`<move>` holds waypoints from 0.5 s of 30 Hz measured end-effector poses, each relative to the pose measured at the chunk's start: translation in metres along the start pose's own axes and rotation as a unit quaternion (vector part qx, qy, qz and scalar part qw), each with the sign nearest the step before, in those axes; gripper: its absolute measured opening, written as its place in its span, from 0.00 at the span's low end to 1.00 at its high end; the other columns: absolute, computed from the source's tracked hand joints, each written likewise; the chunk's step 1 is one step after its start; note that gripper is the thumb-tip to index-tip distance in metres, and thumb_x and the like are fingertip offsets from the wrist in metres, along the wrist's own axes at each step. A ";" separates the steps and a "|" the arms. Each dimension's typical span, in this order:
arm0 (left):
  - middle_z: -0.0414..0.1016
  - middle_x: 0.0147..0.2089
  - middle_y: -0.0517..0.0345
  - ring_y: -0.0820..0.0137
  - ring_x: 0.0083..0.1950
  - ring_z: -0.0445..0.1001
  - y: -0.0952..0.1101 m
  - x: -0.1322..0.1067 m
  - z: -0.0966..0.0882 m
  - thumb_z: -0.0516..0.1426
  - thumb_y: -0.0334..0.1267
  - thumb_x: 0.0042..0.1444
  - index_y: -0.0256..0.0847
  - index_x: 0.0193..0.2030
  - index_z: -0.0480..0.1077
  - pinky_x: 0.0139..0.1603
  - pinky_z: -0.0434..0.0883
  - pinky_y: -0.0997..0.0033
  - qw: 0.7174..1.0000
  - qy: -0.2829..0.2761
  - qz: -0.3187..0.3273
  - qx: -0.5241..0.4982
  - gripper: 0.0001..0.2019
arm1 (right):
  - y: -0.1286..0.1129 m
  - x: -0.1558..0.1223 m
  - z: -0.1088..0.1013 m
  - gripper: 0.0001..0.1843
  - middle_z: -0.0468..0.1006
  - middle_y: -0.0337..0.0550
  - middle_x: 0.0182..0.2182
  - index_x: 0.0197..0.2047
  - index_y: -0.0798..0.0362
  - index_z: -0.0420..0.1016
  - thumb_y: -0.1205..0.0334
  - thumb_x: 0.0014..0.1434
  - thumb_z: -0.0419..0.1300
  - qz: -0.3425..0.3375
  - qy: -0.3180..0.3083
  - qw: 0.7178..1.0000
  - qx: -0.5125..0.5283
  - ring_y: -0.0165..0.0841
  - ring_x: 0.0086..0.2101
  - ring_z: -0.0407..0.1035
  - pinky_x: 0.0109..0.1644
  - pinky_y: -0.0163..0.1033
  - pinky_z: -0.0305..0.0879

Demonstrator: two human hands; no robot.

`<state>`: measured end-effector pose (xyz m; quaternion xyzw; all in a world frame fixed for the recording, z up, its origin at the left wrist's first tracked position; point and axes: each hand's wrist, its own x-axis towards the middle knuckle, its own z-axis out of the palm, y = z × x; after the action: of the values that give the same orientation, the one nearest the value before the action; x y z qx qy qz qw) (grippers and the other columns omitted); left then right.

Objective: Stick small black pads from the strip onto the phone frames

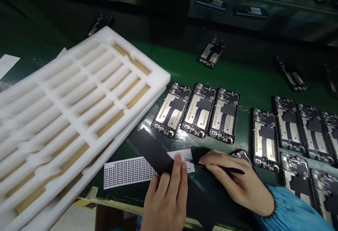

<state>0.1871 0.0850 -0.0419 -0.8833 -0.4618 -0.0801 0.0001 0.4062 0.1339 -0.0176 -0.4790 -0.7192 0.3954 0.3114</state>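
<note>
My left hand [167, 195] lies flat at the bench's near edge, two fingertips pressing on a white sheet of small black dots [126, 171]. A black strip [151, 151] crosses over that sheet. My right hand [237, 181], in a blue sleeve, is closed in a pinch on thin black tweezers [224, 169] whose tip touches the sheet's right end. Three open phone frames [198, 111] lie side by side just beyond my hands.
Stacked white foam trays [74, 93] with empty slots fill the left. Several more phone frames [295, 132] lie at the right, one [212, 52] farther back on the green mat. A dark raised conveyor ledge [237, 11] with more frames runs along the back.
</note>
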 end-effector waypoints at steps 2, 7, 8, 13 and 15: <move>0.71 0.67 0.40 0.60 0.44 0.68 0.002 0.001 0.000 0.51 0.20 0.58 0.27 0.64 0.69 0.45 0.67 0.58 1.000 0.007 0.003 -0.005 0.26 | -0.005 0.008 -0.005 0.12 0.84 0.40 0.38 0.50 0.49 0.79 0.70 0.70 0.57 0.005 -0.032 0.999 0.000 0.32 0.39 0.79 0.44 0.32 0.75; 0.69 0.68 0.36 0.61 0.44 0.68 0.005 0.000 0.002 0.51 0.18 0.59 0.24 0.66 0.66 0.46 0.67 0.58 1.000 0.017 -0.003 -0.015 0.26 | -0.011 0.031 -0.016 0.11 0.84 0.44 0.39 0.45 0.53 0.80 0.66 0.72 0.55 0.014 -0.098 0.995 -0.016 0.33 0.37 0.79 0.42 0.35 0.75; 0.68 0.69 0.36 0.61 0.44 0.68 0.005 -0.001 0.003 0.51 0.18 0.60 0.24 0.66 0.66 0.46 0.67 0.58 1.000 0.019 -0.004 -0.016 0.26 | -0.011 0.034 -0.016 0.12 0.85 0.44 0.39 0.45 0.53 0.80 0.65 0.72 0.54 0.019 -0.104 0.994 -0.020 0.33 0.37 0.80 0.41 0.35 0.76; 0.69 0.69 0.39 0.63 0.42 0.69 0.003 -0.006 0.012 0.52 0.15 0.59 0.26 0.66 0.66 0.43 0.67 0.61 0.999 0.045 0.000 -0.009 0.27 | -0.005 0.032 -0.004 0.16 0.86 0.46 0.42 0.43 0.53 0.82 0.62 0.72 0.52 0.049 -0.076 0.996 0.008 0.33 0.37 0.82 0.40 0.34 0.79; 0.69 0.69 0.40 0.64 0.42 0.69 0.002 -0.007 0.015 0.50 0.13 0.57 0.26 0.66 0.66 0.43 0.67 0.61 0.999 0.049 0.000 -0.004 0.29 | -0.002 0.024 0.000 0.16 0.86 0.45 0.36 0.52 0.56 0.81 0.61 0.73 0.53 0.075 -0.040 0.995 0.061 0.32 0.32 0.81 0.38 0.35 0.79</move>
<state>0.1870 0.0795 -0.0571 -0.8786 -0.4607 -0.1245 0.0194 0.3971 0.1558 -0.0144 -0.4956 -0.6678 0.4795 0.2801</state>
